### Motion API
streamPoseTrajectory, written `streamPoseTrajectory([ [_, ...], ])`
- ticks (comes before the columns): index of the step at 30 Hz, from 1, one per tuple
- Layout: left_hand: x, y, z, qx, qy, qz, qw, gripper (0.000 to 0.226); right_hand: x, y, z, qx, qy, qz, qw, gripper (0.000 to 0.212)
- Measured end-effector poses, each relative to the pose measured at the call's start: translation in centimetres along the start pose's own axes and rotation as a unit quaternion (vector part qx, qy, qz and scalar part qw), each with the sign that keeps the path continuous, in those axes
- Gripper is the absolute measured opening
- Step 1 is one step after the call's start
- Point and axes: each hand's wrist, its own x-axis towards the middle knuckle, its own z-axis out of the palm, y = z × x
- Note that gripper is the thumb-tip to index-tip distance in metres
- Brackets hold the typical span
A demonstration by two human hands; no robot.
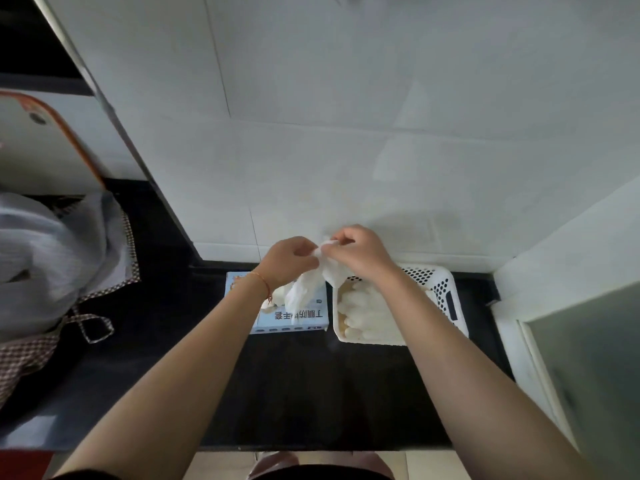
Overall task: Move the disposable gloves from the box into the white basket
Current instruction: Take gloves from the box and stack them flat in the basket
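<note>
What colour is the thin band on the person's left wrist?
The band on the left wrist looks orange-red, seen in the head view, the only one.

1. The one camera sits on my head and looks forward and steeply down over my two forearms.
2. It faces the tiled wall [346, 98]; the dark desk [311, 393] fills the lower part.
3. My hands sit near the middle at arm's reach, the wide lens bending the edges.

Box [304, 318] opening behind glove [304, 292], perhaps partly; basket [446, 296] under forearm.
</note>
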Motion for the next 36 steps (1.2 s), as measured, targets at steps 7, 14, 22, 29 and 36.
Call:
streamPoseTrajectory([
  [7, 0.2, 2.4, 0.2, -0.09, 0.012, 0.01, 0.996, 0.01, -0.8, -0.1, -3.2, -0.022, -0.011, -0.019, 1.0, 0.026],
  [14, 0.7, 1.1, 1.8, -0.063, 0.054, 0.008, 0.997, 0.024, -1.5, 3.2, -4.8, -0.089, -0.092, 0.059, 0.99, 0.021],
  [22, 0.2, 1.9, 3.3, 0.085, -0.112, 0.014, 0.99, 0.06, -2.1, 2.7, -6.6, -0.015, -0.044, 0.048, 0.998, 0.011],
  [29, 0.4, 4.6, 3.3, -0.104, -0.099, 0.075, 0.987, 0.026, -2.0, 0.6, -6.7, -0.046, -0.111, -0.006, 0.993, 0.014],
  [36, 0.9, 5.0, 3.3, -0.037, -0.172, 0.056, 0.983, 0.04, -1.2, 0.7, -7.4, 0.019, -0.127, -0.015, 0.992, 0.016],
])
